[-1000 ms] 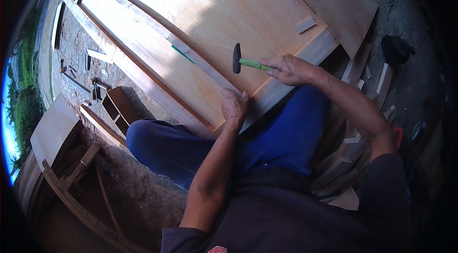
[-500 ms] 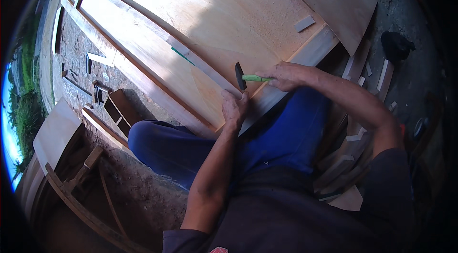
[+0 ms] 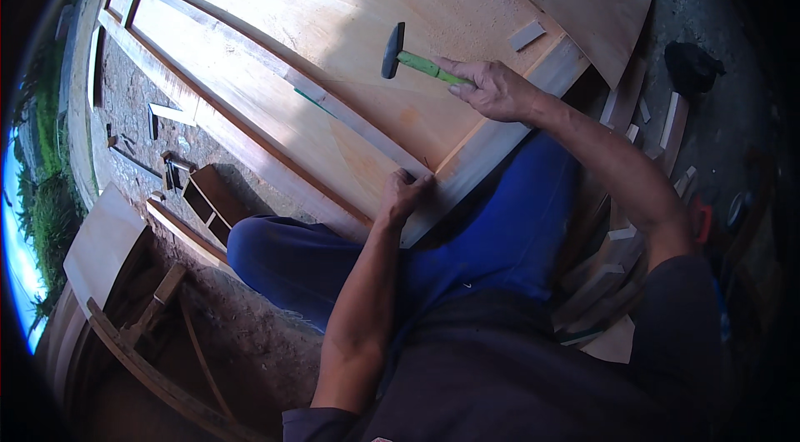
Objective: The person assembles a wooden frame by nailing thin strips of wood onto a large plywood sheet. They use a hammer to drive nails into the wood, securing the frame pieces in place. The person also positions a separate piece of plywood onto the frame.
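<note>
My right hand (image 3: 498,90) grips a hammer (image 3: 429,67) by its green handle. The dark head is raised above the panel, apart from the wood. My left hand (image 3: 407,194) is closed low at the joint where a long wooden strip (image 3: 333,104) meets a pale cross rail (image 3: 500,134). Its curled fingers hide whatever may be in them. A thin dark sliver, perhaps a nail, stands just beyond its fingertips. Beneath the strips lies a broad plywood panel (image 3: 450,42), half in bright sun and half in shadow.
A small wood offcut (image 3: 527,35) lies on the panel's right part. On the ground at left are an open wooden box (image 3: 212,200), a square (image 3: 171,114) and loose tools. Wood scraps (image 3: 617,254) pile up at right, below a black bag (image 3: 693,73). A curved wooden frame (image 3: 142,359) stands lower left.
The hammer has risen from beside my left fingertips, going up and slightly left with my right hand. My left hand stays at the joint, its fingers more curled.
</note>
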The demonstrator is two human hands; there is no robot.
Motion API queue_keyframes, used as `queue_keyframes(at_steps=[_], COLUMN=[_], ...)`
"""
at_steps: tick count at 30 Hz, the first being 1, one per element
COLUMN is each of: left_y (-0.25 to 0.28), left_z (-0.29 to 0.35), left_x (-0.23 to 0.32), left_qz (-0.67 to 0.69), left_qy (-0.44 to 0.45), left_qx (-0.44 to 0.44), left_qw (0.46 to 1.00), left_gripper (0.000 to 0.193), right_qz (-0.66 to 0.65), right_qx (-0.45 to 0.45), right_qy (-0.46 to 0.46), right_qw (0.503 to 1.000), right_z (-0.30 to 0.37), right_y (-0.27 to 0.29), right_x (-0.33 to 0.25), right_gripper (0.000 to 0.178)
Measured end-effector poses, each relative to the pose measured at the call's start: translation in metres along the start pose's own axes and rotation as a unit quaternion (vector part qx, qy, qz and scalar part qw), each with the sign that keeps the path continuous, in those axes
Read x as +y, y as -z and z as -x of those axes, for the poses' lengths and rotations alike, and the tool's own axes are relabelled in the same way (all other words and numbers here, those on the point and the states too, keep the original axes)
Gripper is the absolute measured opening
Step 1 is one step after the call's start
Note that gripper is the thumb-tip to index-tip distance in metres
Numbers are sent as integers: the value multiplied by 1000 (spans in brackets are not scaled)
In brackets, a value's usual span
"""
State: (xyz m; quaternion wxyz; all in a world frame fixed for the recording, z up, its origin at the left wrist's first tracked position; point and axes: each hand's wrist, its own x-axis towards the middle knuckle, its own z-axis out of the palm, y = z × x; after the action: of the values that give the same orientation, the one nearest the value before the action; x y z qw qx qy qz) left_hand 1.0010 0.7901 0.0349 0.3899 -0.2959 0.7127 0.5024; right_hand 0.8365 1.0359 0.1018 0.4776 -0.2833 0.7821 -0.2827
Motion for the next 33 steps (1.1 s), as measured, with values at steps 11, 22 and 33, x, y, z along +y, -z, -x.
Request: queue_keyframes(at_steps=[11, 22, 33], left_y=[-9, -7, -7], left_z=[6, 8, 5], left_x=[3, 7, 10], left_qz=[-269, -259, -271], left_qy=[-27, -13, -1], left_qx=[41, 26, 12], left_qw=[962, 965, 963], left_gripper=[54, 56, 56], right_qz=[34, -186, 68], right_qx=[-34, 303, 200], right_qy=[-32, -83, 124], right_qw=[998, 931, 970], right_z=[5, 1, 3], right_y=[2, -4, -34], right_x=[-8, -17, 6], right_gripper=[52, 56, 58])
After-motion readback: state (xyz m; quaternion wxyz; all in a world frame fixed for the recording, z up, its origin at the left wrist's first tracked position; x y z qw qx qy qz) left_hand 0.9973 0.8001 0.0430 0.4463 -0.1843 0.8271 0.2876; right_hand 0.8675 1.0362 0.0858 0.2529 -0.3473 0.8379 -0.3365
